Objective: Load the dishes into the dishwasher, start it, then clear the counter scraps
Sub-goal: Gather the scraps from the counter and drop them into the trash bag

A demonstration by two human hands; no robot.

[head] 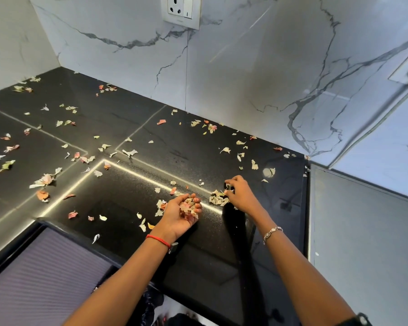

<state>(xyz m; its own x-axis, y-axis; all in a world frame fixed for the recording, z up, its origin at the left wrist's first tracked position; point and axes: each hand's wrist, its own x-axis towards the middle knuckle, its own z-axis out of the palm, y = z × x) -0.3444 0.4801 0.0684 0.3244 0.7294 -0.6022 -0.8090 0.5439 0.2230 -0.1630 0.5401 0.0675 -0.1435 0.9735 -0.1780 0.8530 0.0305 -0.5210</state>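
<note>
Several pale and pink peel scraps (130, 152) lie scattered over the black counter (132, 198). My left hand (181, 215) is turned palm up just above the counter, its fingers curled round a handful of pink and white scraps (187, 207). To its right, my right hand (239, 192) pinches a scrap at its fingertips, directly over a small gathered pile of pale scraps (218, 197). The dishwasher and dishes are out of view.
A marble-patterned wall (245, 78) backs the counter, with a socket and switch plate (181, 10) high up. A grey panel (363, 231) borders the counter on the right. A ribbed grey surface (40, 278) sits below the counter's front-left edge. A cable (386, 114) runs down the right wall.
</note>
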